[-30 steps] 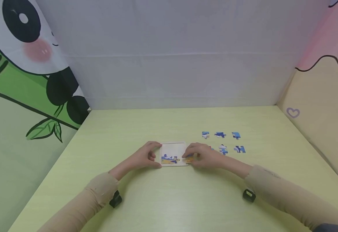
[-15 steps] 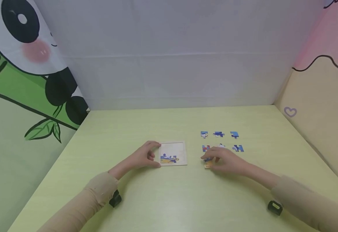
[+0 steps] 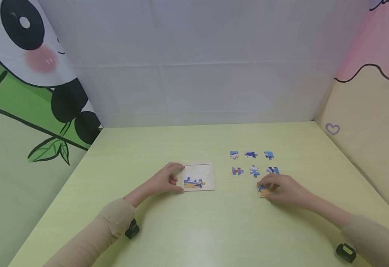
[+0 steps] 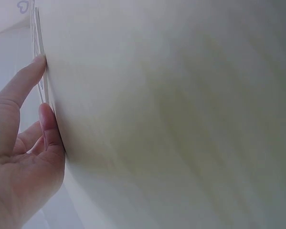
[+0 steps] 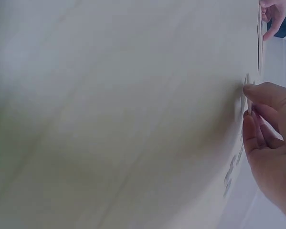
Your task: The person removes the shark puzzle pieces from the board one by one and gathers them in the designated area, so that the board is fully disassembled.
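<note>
A small square puzzle tray (image 3: 205, 171) lies flat on the table, a few joined blue, white and yellow pieces (image 3: 193, 183) filling its near left part. My left hand (image 3: 165, 180) grips the tray's left side, thumb at the near corner and index finger at the far one. To the right, my right hand (image 3: 287, 191) pinches a blue and yellow puzzle piece (image 3: 262, 191) between thumb and fingers, close over the table. In the right wrist view this piece (image 5: 248, 95) shows edge-on, partly covered by the fingertips.
Several loose puzzle pieces lie in two rows beyond the right hand, among them a red and blue one (image 3: 237, 171) and a blue corner one (image 3: 269, 155). The pale table (image 3: 194, 230) meets a white back wall (image 3: 194, 89) and printed side panels.
My right hand has moved from the tray's right edge out to the right, carrying the blue and yellow puzzle piece. My left hand stays at the tray's left side.
</note>
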`<action>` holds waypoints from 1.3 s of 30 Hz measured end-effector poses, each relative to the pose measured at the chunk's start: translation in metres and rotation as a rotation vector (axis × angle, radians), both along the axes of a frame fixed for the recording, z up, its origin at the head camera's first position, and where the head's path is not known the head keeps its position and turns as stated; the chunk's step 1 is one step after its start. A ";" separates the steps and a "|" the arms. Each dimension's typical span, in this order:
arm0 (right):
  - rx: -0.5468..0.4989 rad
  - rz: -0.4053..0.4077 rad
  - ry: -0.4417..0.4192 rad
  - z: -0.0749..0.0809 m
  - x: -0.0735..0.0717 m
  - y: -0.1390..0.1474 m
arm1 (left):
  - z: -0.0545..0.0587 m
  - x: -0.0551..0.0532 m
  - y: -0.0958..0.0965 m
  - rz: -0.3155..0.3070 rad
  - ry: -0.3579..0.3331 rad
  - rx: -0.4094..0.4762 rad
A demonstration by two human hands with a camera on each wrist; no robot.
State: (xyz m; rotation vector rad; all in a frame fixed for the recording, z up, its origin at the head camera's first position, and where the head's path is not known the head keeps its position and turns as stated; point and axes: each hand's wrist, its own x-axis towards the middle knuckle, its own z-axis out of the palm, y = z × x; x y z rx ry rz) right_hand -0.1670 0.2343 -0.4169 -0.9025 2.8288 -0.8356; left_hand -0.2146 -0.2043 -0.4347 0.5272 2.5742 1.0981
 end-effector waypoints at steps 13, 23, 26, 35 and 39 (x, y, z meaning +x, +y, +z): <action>0.014 -0.057 0.033 -0.011 -0.001 0.045 | 0.000 0.000 0.000 0.003 -0.003 -0.002; -0.073 -0.014 -0.057 -0.018 -0.013 0.065 | 0.005 0.003 0.001 0.010 -0.017 0.009; -0.087 -0.027 -0.093 -0.016 -0.012 0.065 | 0.006 0.004 0.002 0.009 -0.018 0.010; -0.101 -0.056 -0.159 -0.021 -0.014 0.069 | 0.003 0.003 0.001 0.011 -0.010 0.002; -0.107 -0.050 -0.158 -0.021 -0.015 0.069 | 0.003 0.002 0.001 0.002 -0.004 0.006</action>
